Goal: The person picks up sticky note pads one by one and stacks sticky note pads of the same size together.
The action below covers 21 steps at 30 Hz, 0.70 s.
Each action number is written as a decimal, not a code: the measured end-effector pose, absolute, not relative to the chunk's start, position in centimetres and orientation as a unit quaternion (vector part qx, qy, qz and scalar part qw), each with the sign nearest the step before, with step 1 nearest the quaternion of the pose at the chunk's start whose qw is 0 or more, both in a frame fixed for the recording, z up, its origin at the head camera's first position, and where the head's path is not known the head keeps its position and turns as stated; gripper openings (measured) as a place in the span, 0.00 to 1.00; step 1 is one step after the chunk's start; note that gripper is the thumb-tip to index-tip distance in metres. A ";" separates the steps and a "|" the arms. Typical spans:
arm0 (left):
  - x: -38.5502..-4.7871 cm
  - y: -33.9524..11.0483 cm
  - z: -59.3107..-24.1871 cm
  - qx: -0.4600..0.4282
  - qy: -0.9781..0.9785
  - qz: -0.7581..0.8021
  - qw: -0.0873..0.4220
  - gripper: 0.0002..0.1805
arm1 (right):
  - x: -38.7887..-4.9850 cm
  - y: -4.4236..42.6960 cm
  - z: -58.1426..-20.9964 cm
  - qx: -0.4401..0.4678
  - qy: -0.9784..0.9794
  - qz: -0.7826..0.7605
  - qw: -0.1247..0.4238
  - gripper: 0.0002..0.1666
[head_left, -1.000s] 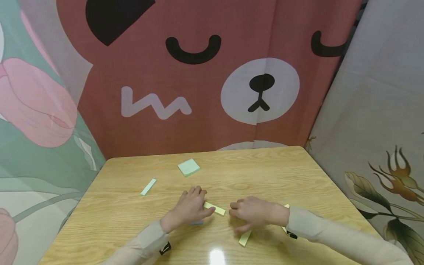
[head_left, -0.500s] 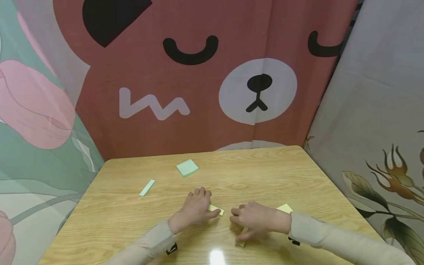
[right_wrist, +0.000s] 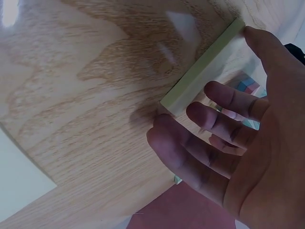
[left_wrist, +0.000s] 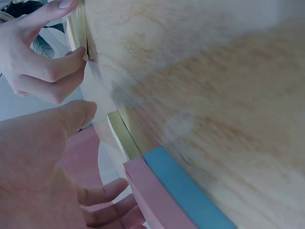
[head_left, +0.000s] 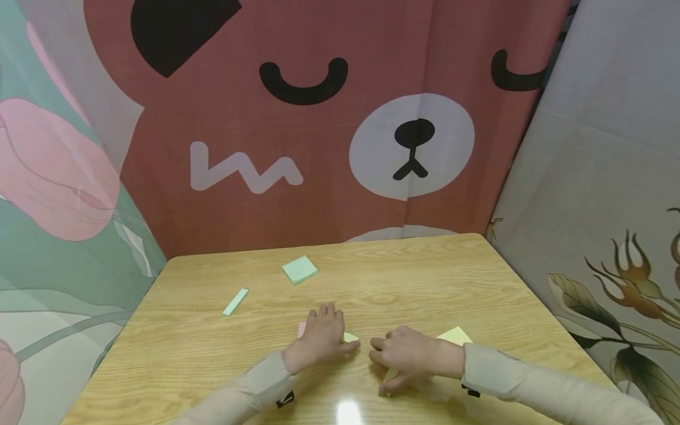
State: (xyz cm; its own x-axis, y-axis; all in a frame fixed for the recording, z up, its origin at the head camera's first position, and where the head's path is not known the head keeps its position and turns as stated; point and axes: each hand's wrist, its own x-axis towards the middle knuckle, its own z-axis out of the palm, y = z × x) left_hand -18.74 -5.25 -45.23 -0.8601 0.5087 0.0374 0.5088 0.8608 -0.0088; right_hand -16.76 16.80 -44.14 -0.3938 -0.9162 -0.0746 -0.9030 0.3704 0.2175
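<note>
My left hand lies over several narrow sticky note pads at the table's middle. In the left wrist view its fingers are beside a pink pad, which lies against a blue pad; a yellow pad adjoins their end. The left thumb stands apart from them. To the right, my right hand holds another narrow yellow sticky note pad by its ends, thumb at one, fingertips at the other. From above, the right hand covers most of that pad.
A square yellow sticky note pad is partly under the right wrist. Farther back on the wooden table lie a square green pad and a narrow green one. A patterned curtain hangs behind the table.
My left hand has shifted right over the narrow yellow pad, and a pink pad now shows beside it. The right thumb has closed in on its yellow pad.
</note>
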 end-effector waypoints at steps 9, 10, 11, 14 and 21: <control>-18.4 -4.9 -45.1 -0.265 -0.964 0.003 0.021 0.34 | -16.7 16.8 -44.3 0.540 -0.835 -0.107 0.008 0.28; -18.3 -4.8 -45.1 -0.263 -0.965 0.008 0.022 0.33 | -16.6 16.7 -44.3 0.539 -0.835 -0.106 0.006 0.28; -18.3 -4.8 -45.1 -0.261 -0.965 0.013 0.025 0.33 | -16.6 16.7 -44.2 0.538 -0.836 -0.107 0.004 0.28; -18.1 -4.6 -45.2 -0.257 -0.966 0.030 0.028 0.33 | -16.5 16.7 -44.2 0.534 -0.839 -0.105 -0.004 0.28; -18.3 -4.3 -45.8 -0.253 -0.967 0.017 0.039 0.30 | -16.6 16.7 -44.3 0.532 -0.840 -0.106 -0.004 0.28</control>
State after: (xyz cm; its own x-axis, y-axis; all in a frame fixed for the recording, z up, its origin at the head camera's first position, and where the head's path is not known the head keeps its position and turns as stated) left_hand -18.34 -4.26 -45.77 -0.8692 0.4898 0.0674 0.4872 0.8717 -0.0524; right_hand -16.58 16.71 -44.32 -0.4347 -0.8927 -0.1191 -0.8944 0.4125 0.1731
